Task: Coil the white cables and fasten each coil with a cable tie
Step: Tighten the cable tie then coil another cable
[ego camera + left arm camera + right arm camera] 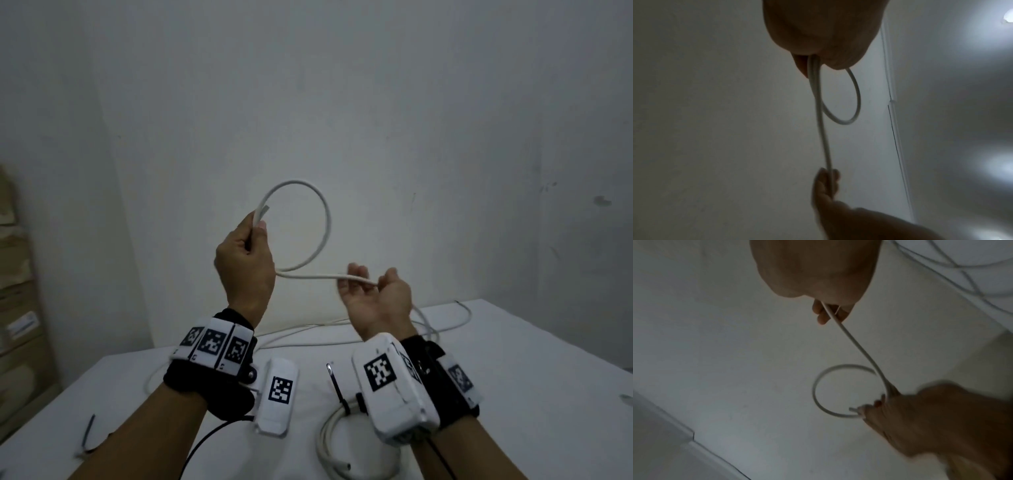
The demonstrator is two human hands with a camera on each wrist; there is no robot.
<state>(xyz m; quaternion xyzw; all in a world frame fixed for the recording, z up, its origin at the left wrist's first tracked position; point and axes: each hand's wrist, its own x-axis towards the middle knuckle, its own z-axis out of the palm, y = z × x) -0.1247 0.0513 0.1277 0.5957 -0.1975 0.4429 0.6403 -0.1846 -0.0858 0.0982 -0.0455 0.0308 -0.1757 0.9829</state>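
Note:
My left hand (255, 228) is raised above the table and pinches the cut end of a white cable (327, 219) together with the strand that closes one round loop. From the loop the cable runs right into my right hand (363, 281), which is palm up with the fingers curled round it. Beyond that hand the cable drops to the table (531, 359). The left wrist view shows the left hand (818, 32), the loop of cable (846, 122) and the right hand (826, 186) below. In the right wrist view, the cable (855, 344) leaves the right hand (818, 272) toward the left hand (920, 410).
A coiled white cable (325, 442) bound with a black cable tie (337, 387) lies on the table's near side under my right wrist. Another black tie (89, 430) lies at the near left. Loose cable (298, 329) trails across the far side. Cardboard boxes (17, 274) stand left.

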